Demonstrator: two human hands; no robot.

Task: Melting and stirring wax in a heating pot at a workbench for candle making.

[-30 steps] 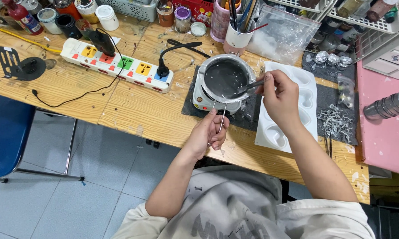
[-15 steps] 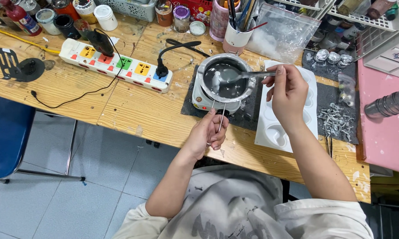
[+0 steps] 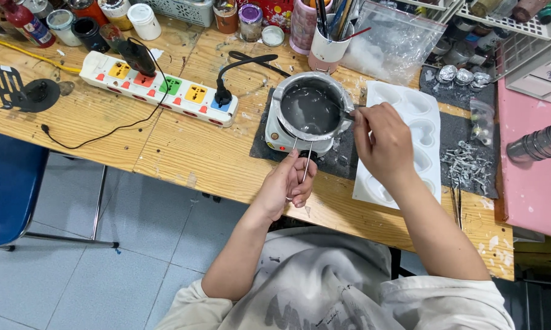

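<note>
Left hand (image 3: 289,182) curled shut round the thin wire handle (image 3: 308,160) of the small metal pot (image 3: 312,110), gripping near the table edge and steadying. Right hand (image 3: 382,142) pinched closed on the handle end of a metal spoon (image 3: 347,113), fingers bunched over it just off the pot's right rim; bowl of the spoon not clearly visible, possibly hidden at the rim or under the fingers, so impossible to say whether loaded or empty. Directly ahead of both hands, the pot seated on a small white electric heater (image 3: 282,138), itself on a dark mat (image 3: 339,157), filled with a grey, glossy, seemingly melted liquid. Just right of the right hand and partly under it, a white mould tray with heart-shaped cavities (image 3: 419,110); visible cavities pale, with no obvious dark fill, though hard to tell for certain. By that look, melting done, with filling the cavities apparently barely begun or yet to come. Further out: a pile of small metal bits (image 3: 465,164) on the mat at right, foil cups (image 3: 460,77) behind, a clear plastic bag (image 3: 391,46), a cup of brushes (image 3: 327,46). At left, a white power strip with coloured sockets (image 3: 159,88), the heater's black plug (image 3: 223,96) in it. Wooden table (image 3: 183,153) under all.
</note>
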